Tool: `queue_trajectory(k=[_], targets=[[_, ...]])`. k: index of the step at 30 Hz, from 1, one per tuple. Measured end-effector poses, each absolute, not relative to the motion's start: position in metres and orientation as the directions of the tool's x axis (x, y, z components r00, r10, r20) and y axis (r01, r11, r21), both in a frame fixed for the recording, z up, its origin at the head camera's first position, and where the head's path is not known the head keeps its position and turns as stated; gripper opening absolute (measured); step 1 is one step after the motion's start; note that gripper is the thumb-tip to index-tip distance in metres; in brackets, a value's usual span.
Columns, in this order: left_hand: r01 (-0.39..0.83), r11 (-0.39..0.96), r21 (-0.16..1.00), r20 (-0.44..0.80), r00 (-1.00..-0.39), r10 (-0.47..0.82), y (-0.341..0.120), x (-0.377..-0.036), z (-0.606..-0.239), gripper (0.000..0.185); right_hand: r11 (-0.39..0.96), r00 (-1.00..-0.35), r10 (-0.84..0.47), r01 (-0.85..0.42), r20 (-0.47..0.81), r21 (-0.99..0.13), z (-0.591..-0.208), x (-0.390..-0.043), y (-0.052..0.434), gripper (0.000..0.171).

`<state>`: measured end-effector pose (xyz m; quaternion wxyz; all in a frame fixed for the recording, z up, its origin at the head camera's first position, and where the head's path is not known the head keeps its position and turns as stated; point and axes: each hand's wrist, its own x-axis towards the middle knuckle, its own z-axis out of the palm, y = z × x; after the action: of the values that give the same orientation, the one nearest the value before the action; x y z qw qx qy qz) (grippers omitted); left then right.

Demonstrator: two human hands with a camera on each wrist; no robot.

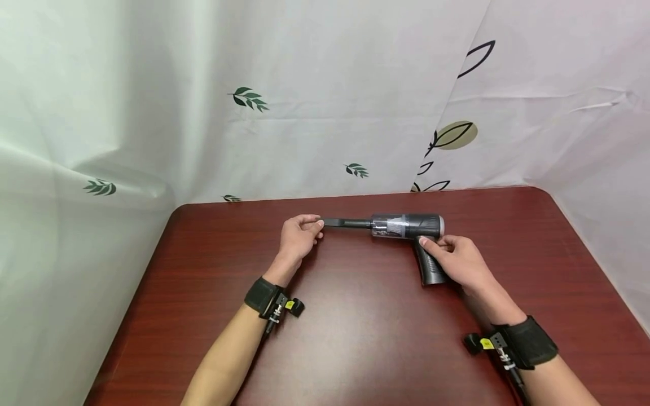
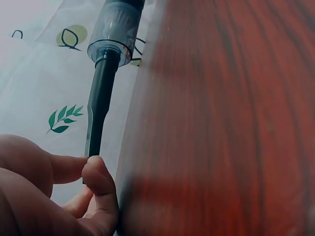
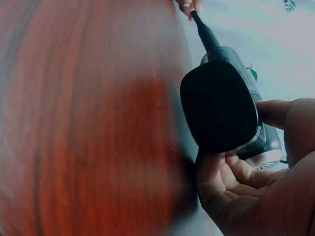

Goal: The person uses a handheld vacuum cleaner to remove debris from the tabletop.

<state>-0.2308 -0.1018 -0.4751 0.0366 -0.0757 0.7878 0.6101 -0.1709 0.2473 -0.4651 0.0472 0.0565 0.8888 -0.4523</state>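
A black handheld vacuum cleaner (image 1: 425, 225) with a clear dust cup (image 1: 388, 225) lies lengthwise across the far part of the table, a flat black nozzle (image 1: 350, 223) fitted at its left end. My left hand (image 1: 299, 237) pinches the nozzle's tip between thumb and fingers, as the left wrist view also shows. On the right, my right hand (image 1: 459, 260) grips the handle (image 1: 429, 265), thumb on one side and fingers on the other. The handle's flat black base (image 3: 219, 105) faces the right wrist camera and hides part of the body behind it.
The reddish-brown wooden table (image 1: 355, 338) has rounded far corners. A pale curtain (image 1: 304, 141) with leaf prints hangs right behind its far edge and along both sides. Each wrist wears a black strap (image 1: 530, 343) with a small camera and cable.
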Motion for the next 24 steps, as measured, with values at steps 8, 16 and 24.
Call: queue_trajectory(k=[8,16,24], targets=[[-0.16,0.253,0.954,-0.146,-0.987,-0.074,-0.1056,-0.2351,-0.4762,0.03,0.695,-0.998,0.013,0.058,-0.069,-0.717,-0.465,-0.172,0.246,0.057],[-0.168,0.291,0.942,-0.149,-0.985,-0.086,-0.1068,-0.2397,-0.4778,0.028,0.762,-1.0,-0.005,0.003,-0.011,-0.648,-0.4665,-0.1734,0.2442,0.057],[-0.194,0.265,0.944,-0.179,-0.981,-0.081,-0.1074,-0.2404,-0.4758,0.024,0.782,-1.0,-0.008,-0.012,0.01,-0.623,-0.4649,-0.1746,0.2444,0.057]])
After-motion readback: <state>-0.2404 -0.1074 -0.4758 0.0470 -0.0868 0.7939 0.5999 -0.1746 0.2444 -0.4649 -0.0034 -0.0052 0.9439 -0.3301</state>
